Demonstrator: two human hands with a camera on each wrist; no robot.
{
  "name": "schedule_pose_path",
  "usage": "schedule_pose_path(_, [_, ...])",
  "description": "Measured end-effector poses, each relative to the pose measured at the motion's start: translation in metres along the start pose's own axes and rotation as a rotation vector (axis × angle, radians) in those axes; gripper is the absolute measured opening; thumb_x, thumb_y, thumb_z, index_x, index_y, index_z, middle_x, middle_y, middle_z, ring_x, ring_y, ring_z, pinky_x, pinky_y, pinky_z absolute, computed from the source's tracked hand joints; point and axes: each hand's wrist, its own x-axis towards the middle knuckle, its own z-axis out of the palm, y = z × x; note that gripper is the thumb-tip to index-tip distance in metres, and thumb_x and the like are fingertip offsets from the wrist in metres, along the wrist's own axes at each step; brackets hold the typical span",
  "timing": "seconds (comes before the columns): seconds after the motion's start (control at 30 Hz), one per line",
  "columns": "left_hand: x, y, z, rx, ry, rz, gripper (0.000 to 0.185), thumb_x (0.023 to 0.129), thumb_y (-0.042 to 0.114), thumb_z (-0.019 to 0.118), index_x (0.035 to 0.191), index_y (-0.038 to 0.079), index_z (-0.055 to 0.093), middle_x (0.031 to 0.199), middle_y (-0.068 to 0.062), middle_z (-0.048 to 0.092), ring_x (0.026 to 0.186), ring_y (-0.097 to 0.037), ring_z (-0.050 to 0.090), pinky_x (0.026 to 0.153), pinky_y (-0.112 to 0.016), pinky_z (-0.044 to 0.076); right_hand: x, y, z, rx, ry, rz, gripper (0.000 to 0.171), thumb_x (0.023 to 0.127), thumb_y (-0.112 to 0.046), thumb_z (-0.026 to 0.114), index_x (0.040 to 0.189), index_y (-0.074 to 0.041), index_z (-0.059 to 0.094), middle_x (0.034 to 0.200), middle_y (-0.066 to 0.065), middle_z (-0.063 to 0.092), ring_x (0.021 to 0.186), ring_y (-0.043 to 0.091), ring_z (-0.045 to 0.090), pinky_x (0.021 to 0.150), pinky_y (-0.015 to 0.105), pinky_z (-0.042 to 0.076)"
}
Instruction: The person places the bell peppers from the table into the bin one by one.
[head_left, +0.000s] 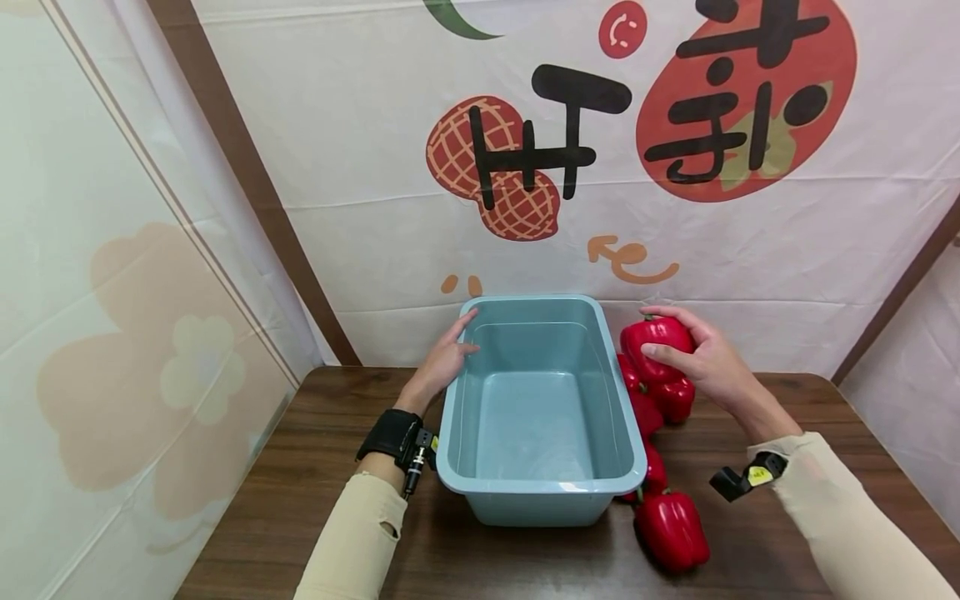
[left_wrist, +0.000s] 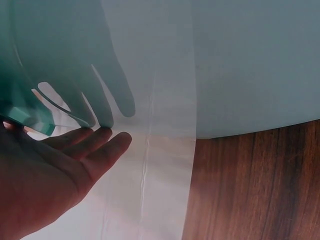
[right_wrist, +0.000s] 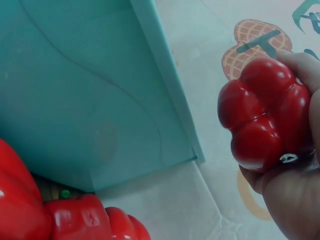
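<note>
A light blue plastic tub (head_left: 540, 485) stands on the wooden table with nothing inside it. At its left rim, my left hand (head_left: 441, 367) grips the edge, thumb over the rim. In the left wrist view, the fingers (left_wrist: 107, 150) of that hand lie against the outer wall, which mirrors them. On the tub's right side, my right hand (head_left: 716, 367) holds a red bell pepper (head_left: 656, 342) between thumb and fingers, above other peppers. The right wrist view shows the held pepper's lobed underside (right_wrist: 265, 115) turned to the camera.
Several red bell peppers lie in a line along the tub's right side, the nearest pepper (head_left: 671, 531) by its front right corner. A printed white cloth (head_left: 375, 150) hangs behind the brown wooden table (head_left: 300, 517), and another cloth (head_left: 150, 250) hangs on the left.
</note>
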Motion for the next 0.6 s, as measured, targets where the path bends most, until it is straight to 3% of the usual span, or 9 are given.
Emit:
schedule_pose_path(0.17, [-0.002, 0.003, -0.001, -0.020, -0.022, -0.006, 0.063, 0.101, 0.009, 0.037, 0.159, 0.026, 0.020, 0.167, -0.003, 0.003, 0.149, -0.036, 0.015, 0.110, -0.063, 0.030, 0.002, -0.001, 0.003, 0.020, -0.020, -0.006, 0.057, 0.093, -0.019, 0.068, 0.145, -0.020, 0.044, 0.136, 0.008, 0.043, 0.118, 0.029, 0.046, 0.079, 0.034, 0.058])
schedule_pose_path(0.4, [-0.010, 0.019, -0.003, -0.016, -0.051, -0.035, 0.064, 0.100, 0.005, 0.037, 0.160, 0.018, 0.016, 0.167, -0.009, 0.001, 0.148, -0.040, 0.016, 0.109, -0.062, 0.033, 0.006, -0.002, 0.006, 0.016, -0.039, -0.031, 0.057, 0.093, -0.017, 0.067, 0.145, -0.018, 0.044, 0.135, 0.007, 0.044, 0.117, 0.029, 0.048, 0.078, 0.036, 0.058])
schedule_pose_path(0.6, [-0.004, 0.008, -0.002, -0.038, -0.037, -0.027, 0.063, 0.102, 0.010, 0.038, 0.160, 0.023, 0.017, 0.167, -0.005, 0.001, 0.148, -0.039, 0.018, 0.109, -0.064, 0.031, 0.011, -0.004, 0.013, -0.019, -0.056, -0.043, 0.058, 0.091, -0.019, 0.070, 0.143, -0.017, 0.046, 0.134, 0.010, 0.046, 0.117, 0.033, 0.048, 0.077, 0.036, 0.058])
